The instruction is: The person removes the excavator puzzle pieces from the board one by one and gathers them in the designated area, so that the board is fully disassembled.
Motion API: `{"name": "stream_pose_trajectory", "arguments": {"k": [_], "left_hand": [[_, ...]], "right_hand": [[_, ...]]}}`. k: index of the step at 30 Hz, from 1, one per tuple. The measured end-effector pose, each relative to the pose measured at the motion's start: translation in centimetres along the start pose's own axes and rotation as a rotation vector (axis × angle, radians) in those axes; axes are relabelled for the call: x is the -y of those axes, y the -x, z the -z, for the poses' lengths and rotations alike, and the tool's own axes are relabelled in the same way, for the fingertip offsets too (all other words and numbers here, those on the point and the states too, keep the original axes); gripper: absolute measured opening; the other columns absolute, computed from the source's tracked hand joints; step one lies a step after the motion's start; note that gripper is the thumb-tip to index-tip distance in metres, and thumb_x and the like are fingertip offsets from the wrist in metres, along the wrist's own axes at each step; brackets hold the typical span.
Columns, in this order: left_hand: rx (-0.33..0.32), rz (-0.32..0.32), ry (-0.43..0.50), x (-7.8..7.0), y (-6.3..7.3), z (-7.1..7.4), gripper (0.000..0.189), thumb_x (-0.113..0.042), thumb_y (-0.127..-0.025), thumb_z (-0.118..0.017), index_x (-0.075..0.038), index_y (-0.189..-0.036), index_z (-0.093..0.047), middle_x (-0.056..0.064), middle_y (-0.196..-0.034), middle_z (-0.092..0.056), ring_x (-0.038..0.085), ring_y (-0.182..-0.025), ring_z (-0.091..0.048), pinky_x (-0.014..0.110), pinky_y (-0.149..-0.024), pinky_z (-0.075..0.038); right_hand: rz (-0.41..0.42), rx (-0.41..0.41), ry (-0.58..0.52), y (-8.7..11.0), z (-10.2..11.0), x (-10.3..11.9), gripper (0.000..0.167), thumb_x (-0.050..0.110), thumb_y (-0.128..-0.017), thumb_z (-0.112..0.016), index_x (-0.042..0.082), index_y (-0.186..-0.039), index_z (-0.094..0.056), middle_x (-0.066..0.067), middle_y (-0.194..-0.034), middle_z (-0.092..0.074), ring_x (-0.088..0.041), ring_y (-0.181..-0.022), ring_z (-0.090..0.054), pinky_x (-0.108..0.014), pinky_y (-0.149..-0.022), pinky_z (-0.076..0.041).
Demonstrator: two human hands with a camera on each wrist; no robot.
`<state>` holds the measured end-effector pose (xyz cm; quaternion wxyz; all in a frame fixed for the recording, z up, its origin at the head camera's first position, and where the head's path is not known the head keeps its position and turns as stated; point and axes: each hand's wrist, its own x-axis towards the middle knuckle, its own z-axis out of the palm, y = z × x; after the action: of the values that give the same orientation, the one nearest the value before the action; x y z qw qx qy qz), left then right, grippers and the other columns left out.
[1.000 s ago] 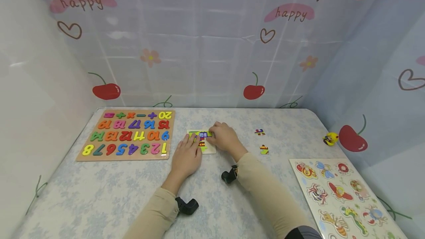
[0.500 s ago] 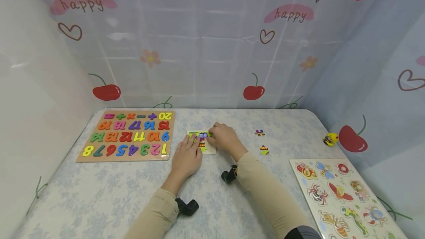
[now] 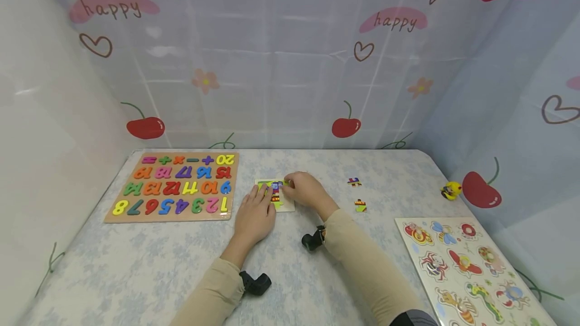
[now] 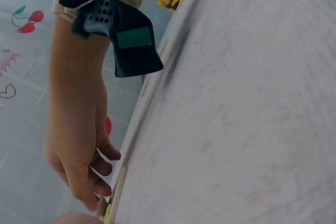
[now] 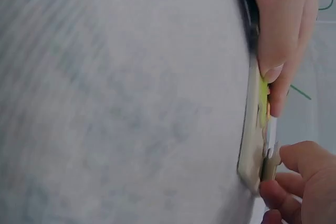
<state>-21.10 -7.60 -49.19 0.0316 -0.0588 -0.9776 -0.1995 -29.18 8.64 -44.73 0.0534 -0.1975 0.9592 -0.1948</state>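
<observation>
A small jigsaw board [image 3: 288, 207] with a pale frame lies mid-table, partly filled with a green, purple and red picture. My left hand [image 3: 255, 215] rests on its left part, fingers straight, covering some of the picture. From the right, my right hand [image 3: 308, 190] pinches a jigsaw piece [image 5: 271, 165] between thumb and fingers. In the right wrist view that piece stands tilted on edge at the board's end, close to the left hand's fingers. Two loose jigsaw pieces, a purple one [image 3: 354, 181] and a yellow-green one [image 3: 360, 206], lie to the right.
A wooden number board [image 3: 172, 219] with colourful digits lies on the left. At the front right is an insect puzzle board [image 3: 413, 245]. A small yellow toy [image 3: 451, 190] stands by the right edge, and a printed curtain [image 3: 281, 99] closes off the back.
The head view has tilted up slightly. My left hand stays on the board, while my right fingers have shifted a little at its upper right with the piece.
</observation>
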Motion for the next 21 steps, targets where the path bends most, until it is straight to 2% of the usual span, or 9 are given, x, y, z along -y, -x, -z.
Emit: {"name": "stream_pose_trajectory", "arguments": {"k": [5,8,13,18,21], "left_hand": [[0.000,0.004,-0.003,0.00,0.05,-0.05,0.053,-0.036,-0.105,-0.032,-0.017,-0.155,-0.035,0.002,-0.165,-0.027,0.027,-0.155,-0.015,0.048,-0.127,-0.016],[0.002,0.007,-0.005,0.03,0.01,-0.13,0.054,-0.036,-0.105,-0.032,-0.018,-0.155,-0.035,0.002,-0.165,-0.027,0.026,-0.155,-0.015,0.048,-0.127,-0.016],[0.001,0.008,-0.008,0.11,-0.07,-0.24,0.054,-0.037,-0.105,-0.032,-0.018,-0.155,-0.035,0.002,-0.165,-0.027,0.026,-0.155,-0.015,0.048,-0.127,-0.016],[-0.005,0.003,-0.011,0.12,-0.11,-0.27,0.054,-0.036,-0.105,-0.031,-0.018,-0.155,-0.036,0.002,-0.164,-0.028,0.027,-0.155,-0.015,0.048,-0.127,-0.016],[-0.009,-0.001,-0.006,0.10,-0.11,-0.23,0.053,-0.036,-0.105,-0.032,-0.018,-0.155,-0.036,0.002,-0.164,-0.028,0.027,-0.155,-0.016,0.048,-0.126,-0.016]], "right_hand": [[-0.144,-0.007,-0.247,0.18,-0.06,0.16,0.044,0.031,-0.094,-0.065,0.006,-0.131,-0.063,-0.008,-0.106,-0.069,-0.016,-0.086,-0.061,-0.032,-0.074,-0.053],[-0.196,-0.005,-0.338,0.15,-0.16,0.14,0.045,0.029,-0.093,-0.067,0.006,-0.132,-0.062,-0.009,-0.110,-0.068,-0.018,-0.088,-0.062,-0.032,-0.073,-0.054],[-0.193,-0.015,-0.363,-0.09,-0.57,-0.07,0.038,0.025,-0.092,-0.068,0.008,-0.127,-0.063,-0.004,-0.093,-0.063,-0.015,-0.074,-0.054,-0.027,-0.062,-0.044],[-0.127,-0.041,-0.335,-0.04,-0.79,0.03,0.020,0.017,-0.094,-0.065,0.010,-0.113,-0.066,-0.003,-0.089,-0.059,-0.015,-0.075,-0.051,-0.026,-0.065,-0.042],[-0.099,-0.055,-0.320,0.12,-0.74,0.24,0.019,0.013,-0.094,-0.064,0.010,-0.113,-0.067,-0.004,-0.091,-0.060,-0.016,-0.076,-0.052,-0.027,-0.067,-0.044]]}}
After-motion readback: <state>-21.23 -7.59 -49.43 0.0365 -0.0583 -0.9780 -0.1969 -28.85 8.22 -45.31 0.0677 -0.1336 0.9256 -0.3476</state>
